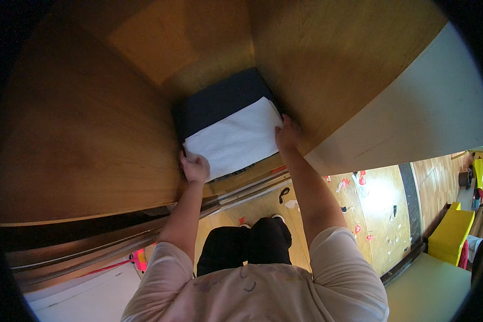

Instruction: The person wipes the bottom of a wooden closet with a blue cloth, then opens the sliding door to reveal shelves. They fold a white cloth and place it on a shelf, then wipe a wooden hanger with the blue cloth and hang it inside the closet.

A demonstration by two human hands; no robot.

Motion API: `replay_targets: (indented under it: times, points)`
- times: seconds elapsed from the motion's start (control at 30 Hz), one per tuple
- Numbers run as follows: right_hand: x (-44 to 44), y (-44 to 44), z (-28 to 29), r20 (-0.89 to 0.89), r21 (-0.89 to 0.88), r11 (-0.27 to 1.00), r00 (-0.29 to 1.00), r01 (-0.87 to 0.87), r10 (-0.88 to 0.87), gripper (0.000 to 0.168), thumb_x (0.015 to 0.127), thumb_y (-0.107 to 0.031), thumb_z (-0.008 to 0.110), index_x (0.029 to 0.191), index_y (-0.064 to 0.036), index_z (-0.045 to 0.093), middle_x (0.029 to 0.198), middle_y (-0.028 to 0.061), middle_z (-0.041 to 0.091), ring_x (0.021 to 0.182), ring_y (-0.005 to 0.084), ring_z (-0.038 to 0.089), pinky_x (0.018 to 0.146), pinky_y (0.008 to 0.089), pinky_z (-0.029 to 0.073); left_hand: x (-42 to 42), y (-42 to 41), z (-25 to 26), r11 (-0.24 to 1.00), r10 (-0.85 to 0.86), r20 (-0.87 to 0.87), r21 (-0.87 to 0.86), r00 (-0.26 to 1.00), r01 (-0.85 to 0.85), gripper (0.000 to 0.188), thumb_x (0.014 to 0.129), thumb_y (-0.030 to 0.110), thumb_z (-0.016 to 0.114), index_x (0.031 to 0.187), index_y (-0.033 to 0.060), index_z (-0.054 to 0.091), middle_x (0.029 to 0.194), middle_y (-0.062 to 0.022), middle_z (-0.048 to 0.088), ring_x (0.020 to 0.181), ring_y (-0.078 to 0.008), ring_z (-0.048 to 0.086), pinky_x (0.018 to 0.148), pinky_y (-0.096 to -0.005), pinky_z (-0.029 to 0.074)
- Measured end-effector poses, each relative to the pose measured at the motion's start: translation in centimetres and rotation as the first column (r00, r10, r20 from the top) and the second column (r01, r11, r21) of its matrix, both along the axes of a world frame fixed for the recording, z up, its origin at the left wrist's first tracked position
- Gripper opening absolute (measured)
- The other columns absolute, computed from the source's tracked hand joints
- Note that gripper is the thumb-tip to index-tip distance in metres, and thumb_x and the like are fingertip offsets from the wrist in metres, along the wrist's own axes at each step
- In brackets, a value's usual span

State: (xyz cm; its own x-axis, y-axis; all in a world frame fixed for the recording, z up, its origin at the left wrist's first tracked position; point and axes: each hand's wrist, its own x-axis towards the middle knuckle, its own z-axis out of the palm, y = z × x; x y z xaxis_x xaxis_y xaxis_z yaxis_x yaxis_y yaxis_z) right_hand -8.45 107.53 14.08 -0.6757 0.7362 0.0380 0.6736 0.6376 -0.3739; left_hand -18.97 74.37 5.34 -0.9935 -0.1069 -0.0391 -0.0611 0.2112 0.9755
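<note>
A folded white cloth (233, 137) lies at the bottom of a deep wooden compartment, over the front part of a dark, box-shaped pile (227, 100) that looks like fabric. At the cloth's left front corner is my left hand (195, 169), its thumb and fingers at the edge. My right hand (287, 133) is at the cloth's right edge, close to the compartment's side wall. Both hands touch the cloth's sides; whether the fingers grip it or only press on it cannot be told. A dark speckled edge shows under the cloth at the front.
Wooden panels (84, 133) enclose the compartment at left, back and right. A track-like rail (225, 197) crosses its front. Red and white scraps (344, 184) litter the wooden floor (378, 225). A yellow object (453, 233) stands at the far right, beside a pale flat surface (428, 287).
</note>
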Motion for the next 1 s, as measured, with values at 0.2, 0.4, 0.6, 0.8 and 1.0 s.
replay_targets:
  times: [0.2,0.4,0.6,0.8,1.0]
  points:
    - [0.8,-6.6,1.0,0.081,0.225,0.821,0.850,-0.525,0.521,0.056,0.095,-0.040,0.053,0.148,-0.032,0.036,0.158,0.0080,0.026,0.145,0.0298,0.022,0.111,0.0643,0.018,7.0,6.0,10.7,0.280,-0.623,0.159,-0.869,0.766,0.408,0.063,0.096,0.047,0.049,0.151,0.0245,0.031,0.159,-0.0143,0.019,0.145,-0.0395,0.016,0.112,-0.0658,0.010]
    - [0.0,-5.7,2.3,0.340,-0.048,0.875,0.816,-0.482,0.468,0.055,0.098,-0.060,0.032,0.150,-0.043,0.027,0.164,0.0015,0.008,0.150,0.0281,0.003,0.111,0.0719,0.005,6.1,7.0,10.9,0.058,-0.565,0.405,-0.850,0.719,0.524,0.062,0.096,0.064,0.036,0.152,0.0378,0.028,0.163,-0.0103,0.006,0.149,-0.0366,0.004,0.111,-0.0699,0.003]
    - [2.0,-6.0,2.8,0.186,0.055,0.866,0.857,-0.497,0.480,0.055,0.096,-0.047,0.047,0.147,-0.028,0.039,0.161,0.0056,0.019,0.149,0.0295,0.011,0.112,0.0706,0.007,7.3,5.9,11.2,0.196,-0.560,0.220,-0.901,0.799,0.386,0.066,0.096,0.054,0.047,0.153,0.0262,0.028,0.161,-0.0167,0.011,0.147,-0.0409,0.012,0.111,-0.0678,0.009]
    - [10.3,-13.0,7.1,-0.115,-0.215,0.802,0.830,-0.557,0.546,0.047,0.090,-0.032,0.058,0.134,-0.014,0.054,0.139,0.0146,0.050,0.132,0.0316,0.044,0.107,0.0603,0.031,18.4,0.2,18.7,0.217,-0.666,0.241,-0.843,0.706,0.492,0.070,0.092,0.046,0.060,0.149,0.0137,0.033,0.157,-0.0196,0.022,0.143,-0.0438,0.021,0.109,-0.0669,0.020]
    - [15.7,-13.8,25.8,-0.444,-0.420,0.613,0.741,-0.669,0.504,0.034,0.084,-0.013,0.061,0.118,-0.011,0.063,0.109,0.0129,0.068,0.099,0.0335,0.065,0.084,0.0425,0.053,20.8,1.8,35.7,0.459,-0.848,-0.012,-0.515,0.530,0.724,0.064,0.088,0.024,0.070,0.142,0.0067,0.039,0.143,-0.0238,0.042,0.132,-0.0396,0.042,0.106,-0.0468,0.039]
